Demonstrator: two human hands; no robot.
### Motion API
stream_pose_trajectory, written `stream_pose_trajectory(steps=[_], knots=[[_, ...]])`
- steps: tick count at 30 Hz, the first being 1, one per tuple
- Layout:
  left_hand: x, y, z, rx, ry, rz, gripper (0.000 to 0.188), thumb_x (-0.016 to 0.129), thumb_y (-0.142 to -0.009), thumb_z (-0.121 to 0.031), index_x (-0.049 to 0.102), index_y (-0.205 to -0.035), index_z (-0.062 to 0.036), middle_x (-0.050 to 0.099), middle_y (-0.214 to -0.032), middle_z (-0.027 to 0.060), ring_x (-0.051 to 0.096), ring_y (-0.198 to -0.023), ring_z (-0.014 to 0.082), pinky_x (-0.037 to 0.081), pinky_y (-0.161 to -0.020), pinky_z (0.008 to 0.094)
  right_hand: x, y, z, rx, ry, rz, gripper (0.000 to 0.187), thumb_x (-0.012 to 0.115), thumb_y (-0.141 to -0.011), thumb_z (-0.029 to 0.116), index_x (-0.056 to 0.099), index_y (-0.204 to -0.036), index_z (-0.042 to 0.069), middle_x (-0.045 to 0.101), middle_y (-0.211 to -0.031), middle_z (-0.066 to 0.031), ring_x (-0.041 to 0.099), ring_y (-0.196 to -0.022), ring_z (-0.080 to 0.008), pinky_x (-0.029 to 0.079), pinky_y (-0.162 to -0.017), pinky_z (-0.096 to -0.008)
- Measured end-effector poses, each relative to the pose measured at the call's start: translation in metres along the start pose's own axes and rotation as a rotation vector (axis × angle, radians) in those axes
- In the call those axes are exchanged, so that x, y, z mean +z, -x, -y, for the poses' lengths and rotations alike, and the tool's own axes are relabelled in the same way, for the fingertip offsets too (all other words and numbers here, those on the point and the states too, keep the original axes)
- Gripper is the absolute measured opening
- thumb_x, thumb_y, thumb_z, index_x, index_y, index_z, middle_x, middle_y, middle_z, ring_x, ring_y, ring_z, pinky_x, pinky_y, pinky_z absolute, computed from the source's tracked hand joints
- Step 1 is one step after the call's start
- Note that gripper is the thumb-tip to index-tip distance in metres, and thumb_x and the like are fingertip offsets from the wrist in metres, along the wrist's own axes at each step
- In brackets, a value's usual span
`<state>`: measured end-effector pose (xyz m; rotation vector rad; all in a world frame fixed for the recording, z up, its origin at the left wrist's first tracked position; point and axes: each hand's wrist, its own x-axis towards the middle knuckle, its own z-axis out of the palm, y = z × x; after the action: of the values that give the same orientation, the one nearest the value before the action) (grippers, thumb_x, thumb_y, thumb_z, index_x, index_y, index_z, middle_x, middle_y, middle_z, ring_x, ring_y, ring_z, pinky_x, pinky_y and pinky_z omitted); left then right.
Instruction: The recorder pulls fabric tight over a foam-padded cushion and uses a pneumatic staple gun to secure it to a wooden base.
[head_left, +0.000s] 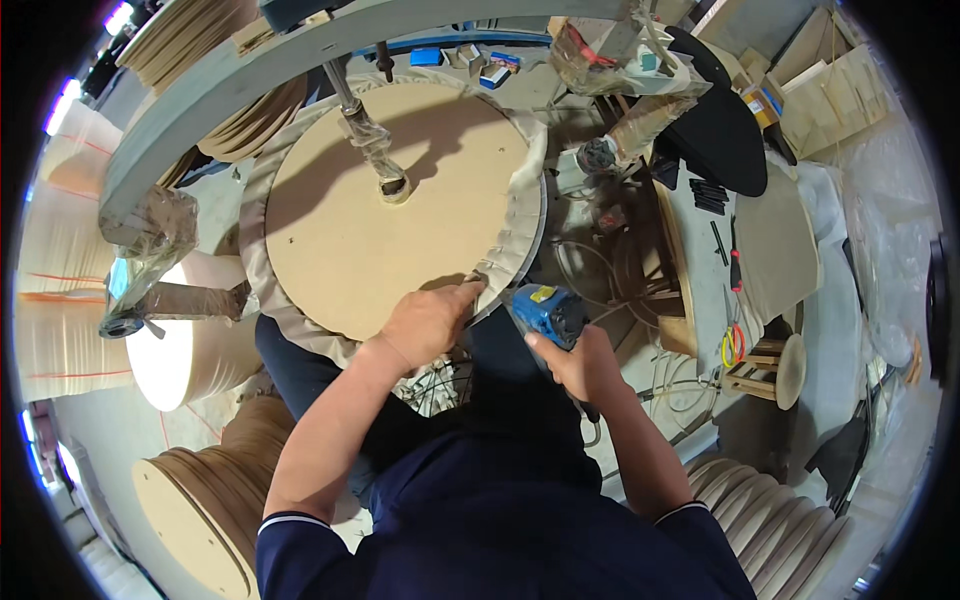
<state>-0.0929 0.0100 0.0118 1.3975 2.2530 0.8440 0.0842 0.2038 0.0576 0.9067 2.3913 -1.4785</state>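
In front of me lies a round wooden board (400, 240) with beige fabric (520, 205) folded over its rim. Pleats show along the right side, while the fabric on the left hangs looser. At the near right edge my left hand (428, 318) is closed on the fabric, its fingertips pressing the fold against the board. My right hand (585, 368) grips a blue staple gun (548, 312), whose nose is close to the fabric edge beside my left fingers. Whether the nose touches the fabric I cannot tell. A metal rod (365, 135) with a wrapped end comes down onto the board's middle.
A curved grey frame (250, 75) arches over the board, with plastic-wrapped arms at both sides. Stacked round boards (190, 510) stand lower left. On the right bench lie scissors (733, 340) and a red-handled screwdriver (735, 268). Small blue boxes (427, 57) sit behind the board.
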Motion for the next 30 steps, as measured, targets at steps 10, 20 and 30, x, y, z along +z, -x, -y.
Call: stream_pose_trajectory(steps=[10,20,30], knots=[[0.003,-0.014,0.017,-0.218,0.133,-0.13,0.025,0.074,-0.095,-0.028,0.067,-0.092,-0.0038,0.069,-0.078,0.0161,0.065,-0.07,0.0352,0.052,-0.066,0.044,0.007,-0.001,0.016,-0.088,0.091,0.105,0.038,0.078,-0.09,0.03,0.071,-0.113,0.002,0.075,-0.095,-0.0211,0.072,-0.099,-0.0377,0.057,-0.079,-0.0387],[0.01,-0.024,0.02,-0.249,0.186,-0.2,0.024,0.073,-0.095,-0.027,0.066,-0.091,-0.0042,0.067,-0.075,0.0163,0.064,-0.069,0.0337,0.051,-0.065,0.0431,0.017,-0.024,0.036,-0.163,0.189,0.064,0.037,0.076,-0.09,0.03,0.069,-0.112,0.001,0.073,-0.094,-0.0234,0.07,-0.094,-0.0417,0.057,-0.077,-0.044],[-0.004,-0.001,-0.01,-0.098,-0.039,0.11,0.044,0.062,-0.101,-0.027,0.056,-0.142,-0.0129,0.073,-0.103,0.0147,0.069,-0.091,0.0381,0.056,-0.08,0.0471,-0.001,0.005,-0.007,-0.034,-0.049,-0.021,0.037,0.071,-0.095,0.038,0.07,-0.085,0.002,0.06,-0.06,-0.0029,0.059,-0.052,-0.013,0.045,-0.052,-0.0317]])
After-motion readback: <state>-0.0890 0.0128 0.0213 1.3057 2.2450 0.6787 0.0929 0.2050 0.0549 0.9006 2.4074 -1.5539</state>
